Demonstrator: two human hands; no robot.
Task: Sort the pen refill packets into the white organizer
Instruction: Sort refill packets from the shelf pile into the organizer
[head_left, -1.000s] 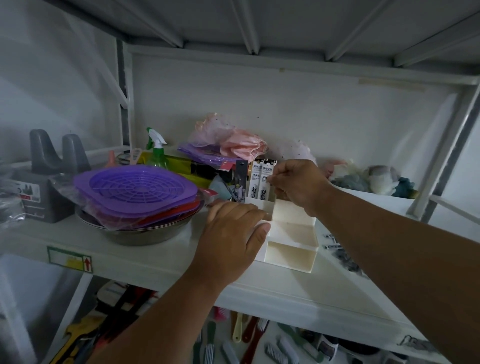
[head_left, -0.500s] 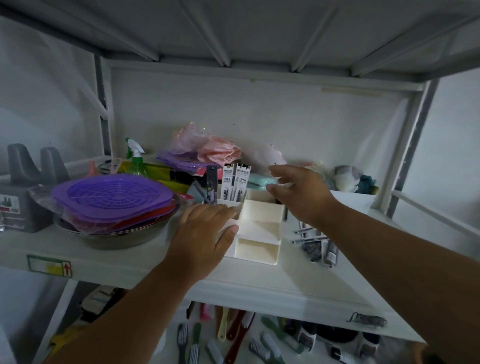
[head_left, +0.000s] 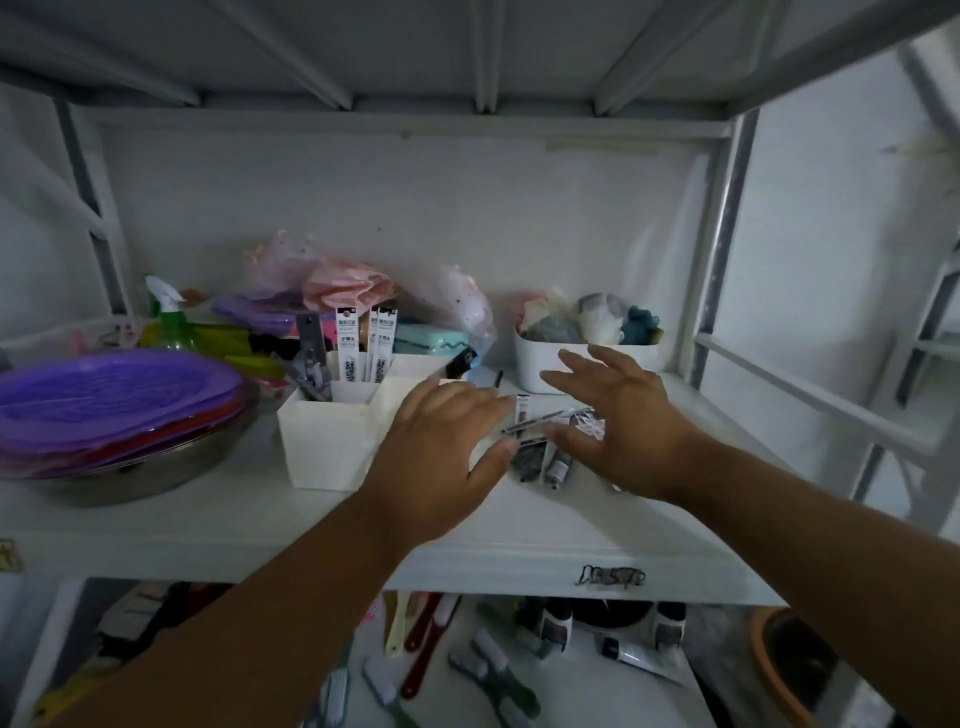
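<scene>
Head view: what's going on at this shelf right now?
A person is sorting pen refill packets into a white organizer. Three packets already stand upright in its back compartment. Both hands are open and empty: the left hand and right hand reach toward the loose packets lying beside the organizer.

Two bare forearms enter from the bottom edge, with no sleeve, watch, bracelet or glove visible anywhere along them. The left hand is seen from its back, as is the right hand. No rings show on the fingers. The fingernails look short and unpainted, though motion blur softens the fingertips.
</scene>
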